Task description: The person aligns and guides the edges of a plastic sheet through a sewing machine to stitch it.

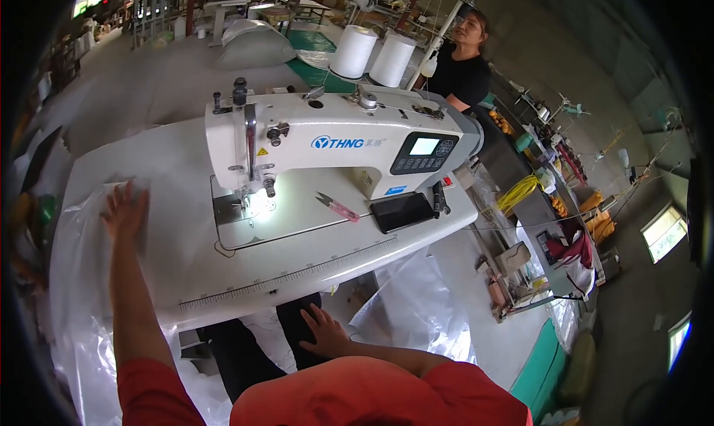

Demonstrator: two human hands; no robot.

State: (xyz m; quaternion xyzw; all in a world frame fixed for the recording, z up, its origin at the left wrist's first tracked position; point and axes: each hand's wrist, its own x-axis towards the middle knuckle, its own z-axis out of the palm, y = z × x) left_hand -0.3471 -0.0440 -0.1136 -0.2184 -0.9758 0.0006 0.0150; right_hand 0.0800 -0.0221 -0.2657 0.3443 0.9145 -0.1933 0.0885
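Note:
My left hand (125, 212) lies flat, fingers apart, at the left end of the white sewing table (175, 262). Under and beside it is clear plastic sheeting (78, 262), which hangs over the table's left edge. My right hand (326, 335) rests on my dark-trousered leg with its fingers spread, holding nothing. In front of me stands a white sewing machine (297, 140), its lamp lit over the needle. Pink-handled thread snips (338, 207) and a black phone (402, 213) lie on the table right of the needle.
Two white thread cones (353, 52) stand behind the machine. A person in a black top (462, 73) is beyond it on the right. More clear plastic (420, 303) hangs below the table's front edge. A cluttered dark bench (520, 203) with yellow cord (518, 193) stands at right.

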